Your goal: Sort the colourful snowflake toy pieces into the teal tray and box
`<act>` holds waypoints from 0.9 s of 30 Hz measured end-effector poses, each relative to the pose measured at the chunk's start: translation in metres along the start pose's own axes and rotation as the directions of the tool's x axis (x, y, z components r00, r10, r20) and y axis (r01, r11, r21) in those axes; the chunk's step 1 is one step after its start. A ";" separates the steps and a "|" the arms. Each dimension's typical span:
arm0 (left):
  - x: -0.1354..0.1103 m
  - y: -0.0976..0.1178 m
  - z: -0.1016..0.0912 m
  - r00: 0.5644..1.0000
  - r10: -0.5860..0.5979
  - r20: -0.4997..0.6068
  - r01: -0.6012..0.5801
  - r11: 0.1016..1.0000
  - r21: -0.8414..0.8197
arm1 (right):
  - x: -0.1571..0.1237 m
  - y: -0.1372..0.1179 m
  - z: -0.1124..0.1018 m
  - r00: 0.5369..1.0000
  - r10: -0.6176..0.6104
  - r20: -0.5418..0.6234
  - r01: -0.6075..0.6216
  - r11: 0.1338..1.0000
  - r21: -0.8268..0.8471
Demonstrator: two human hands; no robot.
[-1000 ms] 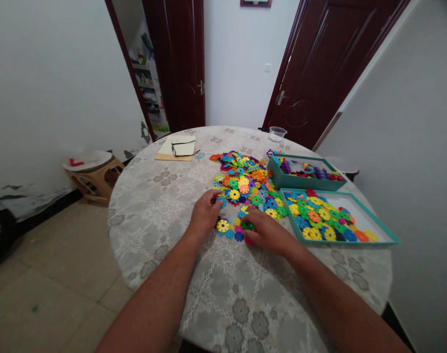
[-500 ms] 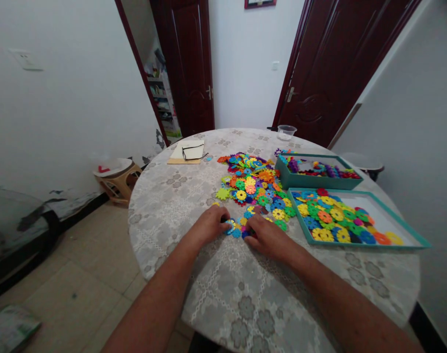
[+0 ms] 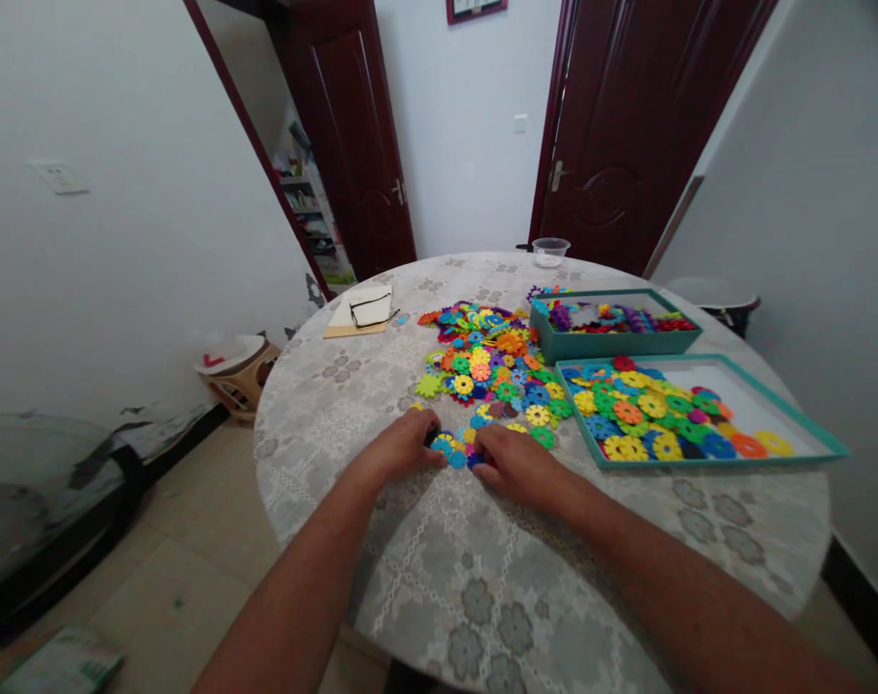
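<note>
Both hands rest near the middle of the table, around a small group of slotted plastic snowflake discs. My left hand (image 3: 407, 446) is curled, thumb and fingers closed at the edge of a yellow and light blue disc chain (image 3: 447, 447). Across a narrow gap, my right hand (image 3: 509, 457) pinches a dark blue disc (image 3: 474, 460), mostly covered by the fingers. Whether the discs between the hands are all joined I cannot tell. Just beyond lies a large heap of mixed-colour discs (image 3: 480, 363).
At right, a shallow teal-edged tray (image 3: 778, 410) holds loose discs; behind it stands a deeper teal box (image 3: 619, 342) with assembled pieces. Black-framed glasses (image 3: 370, 310) lie on a notebook (image 3: 352, 330) at back left. A clear plastic bowl (image 3: 551, 252) sits near the far edge.
The camera view has tilted and shifted slightly. Both hands stay about where they were over the discs, with a little more of the yellow and blue discs showing by the left fingers.
</note>
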State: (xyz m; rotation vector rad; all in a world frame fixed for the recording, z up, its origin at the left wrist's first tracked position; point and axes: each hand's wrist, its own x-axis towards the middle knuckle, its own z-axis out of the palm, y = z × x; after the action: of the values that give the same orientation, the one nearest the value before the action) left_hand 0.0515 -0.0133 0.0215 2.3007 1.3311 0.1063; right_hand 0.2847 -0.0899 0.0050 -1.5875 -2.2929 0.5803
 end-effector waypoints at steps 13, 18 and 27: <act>0.016 0.012 -0.014 0.986 0.034 0.164 -0.043 0.998 0.051 | 0.000 -0.002 0.001 1.000 0.012 -0.020 -0.012 1.000 -0.012; 0.013 0.016 -0.012 0.985 0.051 0.164 -0.066 0.994 0.084 | 0.000 -0.001 0.003 1.000 -0.015 -0.026 0.014 1.000 -0.022; 0.001 0.022 -0.002 0.990 0.087 0.108 -0.095 0.993 0.073 | 0.000 -0.002 0.006 0.999 -0.027 -0.034 0.028 0.999 0.023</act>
State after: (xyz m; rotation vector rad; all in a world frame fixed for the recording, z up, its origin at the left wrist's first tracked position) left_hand 0.0695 -0.0205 0.0329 2.3974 1.1976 -0.0374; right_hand 0.2805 -0.0916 0.0010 -1.5406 -2.2717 0.5673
